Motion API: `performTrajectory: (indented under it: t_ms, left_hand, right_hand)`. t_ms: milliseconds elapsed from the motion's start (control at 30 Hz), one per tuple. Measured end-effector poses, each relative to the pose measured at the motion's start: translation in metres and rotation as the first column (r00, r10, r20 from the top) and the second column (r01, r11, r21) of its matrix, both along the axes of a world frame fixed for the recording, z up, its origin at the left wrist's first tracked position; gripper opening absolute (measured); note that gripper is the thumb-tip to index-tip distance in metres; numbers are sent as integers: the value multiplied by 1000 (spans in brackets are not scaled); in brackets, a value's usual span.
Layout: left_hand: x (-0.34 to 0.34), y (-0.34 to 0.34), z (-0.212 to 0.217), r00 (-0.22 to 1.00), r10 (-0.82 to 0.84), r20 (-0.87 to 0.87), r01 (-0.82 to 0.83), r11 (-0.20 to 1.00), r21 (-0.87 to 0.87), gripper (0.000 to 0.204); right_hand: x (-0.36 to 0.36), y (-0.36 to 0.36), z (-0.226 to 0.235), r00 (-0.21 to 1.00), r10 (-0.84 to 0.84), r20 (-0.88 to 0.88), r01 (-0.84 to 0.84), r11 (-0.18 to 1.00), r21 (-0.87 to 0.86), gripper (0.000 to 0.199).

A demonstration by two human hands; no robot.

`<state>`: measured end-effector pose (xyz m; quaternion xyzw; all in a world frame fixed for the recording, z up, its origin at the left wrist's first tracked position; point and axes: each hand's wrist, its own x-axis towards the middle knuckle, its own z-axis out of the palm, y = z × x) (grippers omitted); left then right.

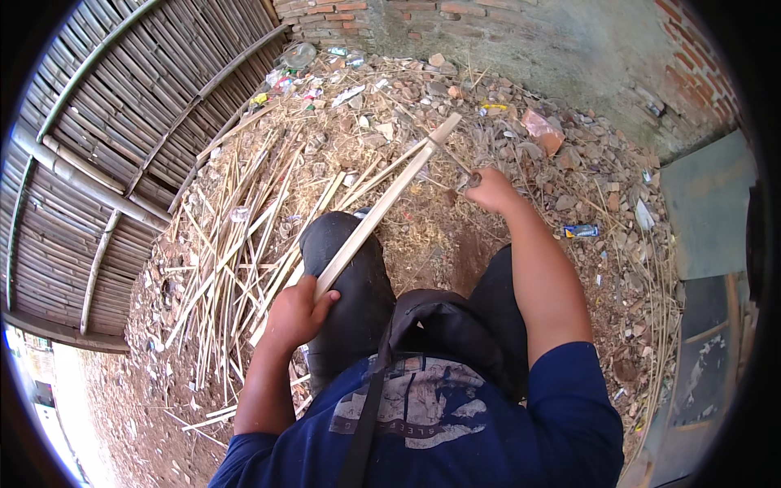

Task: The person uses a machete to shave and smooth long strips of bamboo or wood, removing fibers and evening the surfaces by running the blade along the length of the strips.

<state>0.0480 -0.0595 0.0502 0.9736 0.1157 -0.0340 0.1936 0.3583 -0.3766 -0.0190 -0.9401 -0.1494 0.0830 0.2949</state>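
My left hand (299, 315) is closed round the near end of a long, pale bamboo strip (378, 213). The strip slants away over my left knee, its far end raised toward the middle of the yard. In my closed right hand (490, 192) is the handle of a thin-bladed knife (452, 158). Its blade points away to the left and meets the strip close to the far end; the blade's tip is hard to make out against the rubble. Most of the handle is hidden by my fingers.
Many split bamboo strips (232, 268) lie heaped left of my legs. Beyond are shavings, stones and litter, with a brick wall (521, 41) behind. A bamboo-slat wall (106, 122) stands left, grey panels (709, 207) right. A black bag (443, 321) sits at my lap.
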Motion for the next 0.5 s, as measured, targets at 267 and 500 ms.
performTrajectory:
  t_ms: [267,500]
  left_hand:
    - [-4,1,-9,1000,-11,0,11,999,-53,44]
    - [-4,4,-7,1000,-24,4,24,999,-46,41]
  right_hand:
    - [-13,10,17,991,74,-111,-79,996,-42,34]
    - [-10,10,7,999,-9,-36,12,997,74,36]
